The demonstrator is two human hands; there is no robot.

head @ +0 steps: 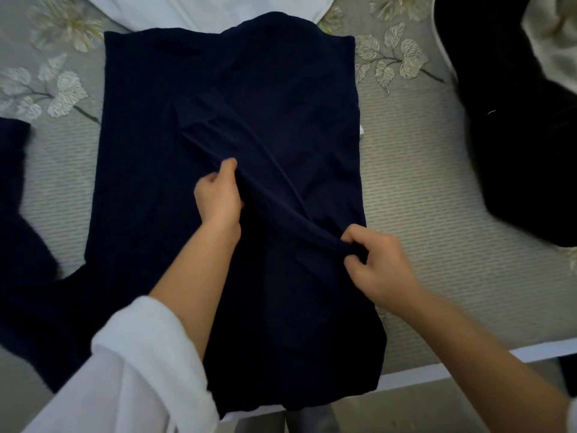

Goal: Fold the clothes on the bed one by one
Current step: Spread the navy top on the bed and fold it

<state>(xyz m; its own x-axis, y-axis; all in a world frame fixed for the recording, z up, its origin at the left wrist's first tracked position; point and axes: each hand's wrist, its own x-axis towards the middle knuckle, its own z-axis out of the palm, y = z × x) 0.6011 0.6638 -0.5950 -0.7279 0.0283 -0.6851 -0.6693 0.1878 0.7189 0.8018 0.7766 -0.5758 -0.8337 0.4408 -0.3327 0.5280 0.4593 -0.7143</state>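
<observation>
I see left hand and right hand both pinching a raised fold of navy garment on bed.

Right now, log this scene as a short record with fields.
garment: navy top, spread flat on bedspread
left hand: grips the sleeve folded across the top
right hand: pinches that sleeve's end
other sleeve: lies out to the left
nearby: white garment beyond; black garment at right

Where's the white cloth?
The white cloth lies at the top middle of the head view, on the bed, its near edge under the far end of the dark blue garment.
</observation>
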